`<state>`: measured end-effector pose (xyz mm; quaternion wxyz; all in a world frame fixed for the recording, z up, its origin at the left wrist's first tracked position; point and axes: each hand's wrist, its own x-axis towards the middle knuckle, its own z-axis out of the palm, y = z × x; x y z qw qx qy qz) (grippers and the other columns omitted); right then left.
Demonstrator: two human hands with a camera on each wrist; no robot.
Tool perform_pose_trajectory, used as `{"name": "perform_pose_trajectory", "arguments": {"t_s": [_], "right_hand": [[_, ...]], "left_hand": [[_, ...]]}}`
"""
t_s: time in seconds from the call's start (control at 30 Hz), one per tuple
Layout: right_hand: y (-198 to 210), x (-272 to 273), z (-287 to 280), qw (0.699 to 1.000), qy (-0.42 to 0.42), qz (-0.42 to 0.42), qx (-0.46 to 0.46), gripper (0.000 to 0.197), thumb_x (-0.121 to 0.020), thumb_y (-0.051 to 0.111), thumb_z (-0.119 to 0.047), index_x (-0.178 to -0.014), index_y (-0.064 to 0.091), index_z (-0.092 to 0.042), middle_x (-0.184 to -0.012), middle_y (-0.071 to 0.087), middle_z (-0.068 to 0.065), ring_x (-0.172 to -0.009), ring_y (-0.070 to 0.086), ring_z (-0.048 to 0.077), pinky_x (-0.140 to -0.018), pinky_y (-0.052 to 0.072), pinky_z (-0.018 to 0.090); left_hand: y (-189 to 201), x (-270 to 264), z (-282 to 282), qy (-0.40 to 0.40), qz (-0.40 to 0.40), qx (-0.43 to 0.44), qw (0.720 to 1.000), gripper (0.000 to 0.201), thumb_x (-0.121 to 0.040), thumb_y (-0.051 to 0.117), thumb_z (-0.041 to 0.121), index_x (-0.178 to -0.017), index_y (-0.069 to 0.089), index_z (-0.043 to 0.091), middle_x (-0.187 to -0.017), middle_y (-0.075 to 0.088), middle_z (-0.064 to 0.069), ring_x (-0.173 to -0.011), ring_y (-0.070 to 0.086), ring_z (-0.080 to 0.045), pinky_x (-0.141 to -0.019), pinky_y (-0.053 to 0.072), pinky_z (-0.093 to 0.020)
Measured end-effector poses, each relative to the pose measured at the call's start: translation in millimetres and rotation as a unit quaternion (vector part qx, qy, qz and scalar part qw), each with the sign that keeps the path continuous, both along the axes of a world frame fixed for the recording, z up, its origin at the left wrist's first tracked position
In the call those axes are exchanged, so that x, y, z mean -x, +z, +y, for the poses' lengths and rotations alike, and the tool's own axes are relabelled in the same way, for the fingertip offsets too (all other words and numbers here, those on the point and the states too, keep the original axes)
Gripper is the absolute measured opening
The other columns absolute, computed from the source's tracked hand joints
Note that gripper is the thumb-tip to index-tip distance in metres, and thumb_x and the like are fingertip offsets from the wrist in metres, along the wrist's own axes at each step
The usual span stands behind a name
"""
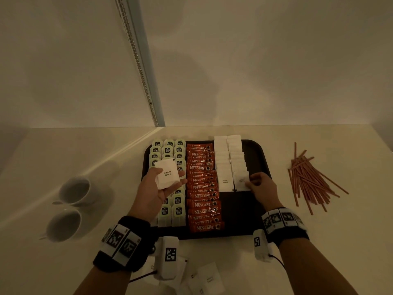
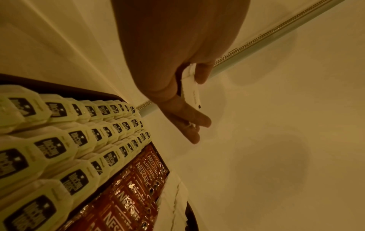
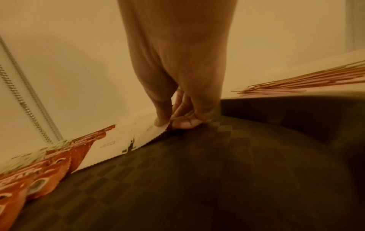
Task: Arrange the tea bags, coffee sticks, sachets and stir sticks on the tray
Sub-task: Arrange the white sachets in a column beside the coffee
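A black tray (image 1: 261, 150) holds three columns of green tea bags (image 1: 168, 150), a column of red coffee sticks (image 1: 202, 186) and two columns of white sugar sachets (image 1: 223, 162). My left hand (image 1: 161, 184) hovers palm-up over the tea bags with a small stack of white sugar sachets (image 1: 168, 174) held under its thumb; the left wrist view shows that stack (image 2: 190, 89) edge-on. My right hand (image 1: 258, 184) pinches the near corner of the front sachet (image 1: 241, 182) in the right column, pressed against the tray (image 3: 197, 164). Brown stir sticks (image 1: 308, 179) lie loose right of the tray.
Two white cups (image 1: 70, 207) stand on the counter left of the tray. More sugar sachets (image 1: 208, 279) lie on the counter in front of the tray, between my forearms. A wall with a metal strip (image 1: 140, 67) rises behind.
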<state>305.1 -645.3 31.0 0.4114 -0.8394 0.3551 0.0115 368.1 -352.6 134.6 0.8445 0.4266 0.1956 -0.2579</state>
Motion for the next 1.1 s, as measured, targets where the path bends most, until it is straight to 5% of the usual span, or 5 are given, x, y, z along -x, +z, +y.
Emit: {"name": "perform_pose_trajectory", "arguments": {"t_s": [0.3,0.6,0.77,0.87,1.1], "right_hand": [[18,-8,19,0.996,0.02,-0.041,0.071,0.035,-0.082,0.071,-0.022,-0.108,0.055,-0.007,-0.089,0.056,0.0,-0.082,0.055,0.013,-0.068,0.04,0.018],[117,-46,102,0.93,0.289,-0.197,-0.112,0.023,-0.089,0.061,-0.032,-0.11,0.064,-0.026,-0.098,0.062,-0.011,-0.084,0.057,-0.003,-0.071,0.047,0.011],[126,-50,104,0.923,0.227,-0.226,-0.212,0.007,-0.09,0.06,-0.015,-0.084,0.062,-0.019,-0.086,0.064,0.001,-0.074,0.062,0.01,-0.067,0.051,0.025],[123,-41,106,0.901,0.199,-0.186,-0.338,0.009,-0.088,0.061,-0.01,-0.097,0.058,-0.01,-0.094,0.067,0.007,-0.082,0.066,0.019,-0.077,0.056,0.035],[117,-27,114,0.909,0.208,-0.176,-0.316,0.024,-0.086,0.065,-0.015,-0.108,0.058,-0.009,-0.101,0.068,0.013,-0.088,0.069,0.02,-0.075,0.057,0.029]], "left_hand": [[9,2,-5,-0.035,-0.039,-0.006,0.999,0.028,-0.102,0.035,0.014,-0.122,0.052,0.004,-0.093,0.073,-0.016,-0.084,0.072,-0.031,-0.063,0.06,-0.028],[22,2,-20,-0.141,-0.182,-0.242,0.942,0.006,-0.091,0.06,0.014,-0.095,0.065,0.013,-0.087,0.07,-0.002,-0.072,0.069,-0.008,-0.052,0.053,-0.018],[27,3,-20,-0.077,-0.215,-0.262,0.938,0.021,-0.083,0.07,0.007,-0.102,0.062,0.011,-0.089,0.071,-0.003,-0.069,0.068,-0.006,-0.053,0.052,-0.018],[32,4,-21,-0.041,-0.228,-0.246,0.941,0.024,-0.082,0.07,0.001,-0.096,0.062,0.019,-0.09,0.07,0.0,-0.072,0.068,-0.004,-0.057,0.054,-0.018],[34,1,-21,-0.04,-0.279,-0.328,0.901,0.013,-0.08,0.073,0.007,-0.089,0.066,0.012,-0.073,0.066,0.0,-0.05,0.061,0.001,-0.045,0.048,-0.014]]}}
